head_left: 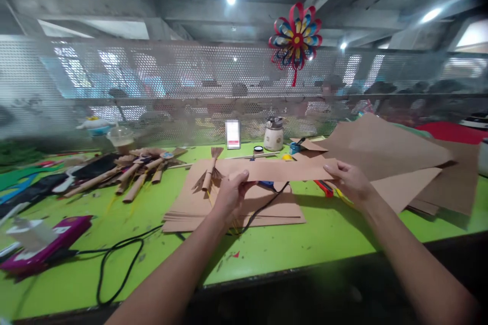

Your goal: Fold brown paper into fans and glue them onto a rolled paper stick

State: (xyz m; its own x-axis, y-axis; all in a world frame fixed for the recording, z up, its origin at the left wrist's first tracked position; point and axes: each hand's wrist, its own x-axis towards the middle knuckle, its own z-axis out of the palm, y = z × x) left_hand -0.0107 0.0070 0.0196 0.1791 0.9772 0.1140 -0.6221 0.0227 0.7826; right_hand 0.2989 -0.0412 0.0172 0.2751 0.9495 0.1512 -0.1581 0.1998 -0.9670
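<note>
A long strip of brown kraft paper stretches level between my two hands above the table. My left hand pinches its left part, thumb on top. At the other end my right hand grips the strip between thumb and fingers. Beneath lies a stack of brown paper sheets. On the stack's left side rests a rolled paper piece with a fanned top. Behind the strip, a blue tool with a black cord is partly hidden. Red-handled scissors lie close to my right hand.
Rolled paper figures are heaped on the left of the green table. A purple power strip with a looping black cable is at front left. Large brown sheets cover the right. A phone and bottle stand behind.
</note>
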